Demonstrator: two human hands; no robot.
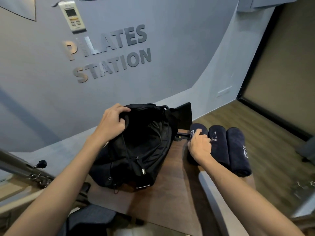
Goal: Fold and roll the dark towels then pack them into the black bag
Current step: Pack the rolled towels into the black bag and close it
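Observation:
The black bag [146, 150] lies open on the wooden table [163, 201], its dark inside showing. My left hand [110, 123] grips the bag's far left rim and holds the mouth open. Three rolled dark navy towels lie side by side to the right of the bag. My right hand [200, 144] grips the leftmost rolled towel [198, 129], fingers curled over its top. The middle towel [219, 143] and the right towel [238, 154] lie untouched, white logos showing on them.
A black monitor or panel [185, 116] stands behind the bag against the blue wall. Metal bars with clips [25, 169] sit at the left. A grey chair edge [211, 201] crosses below the table. Wood floor [276, 133] lies to the right.

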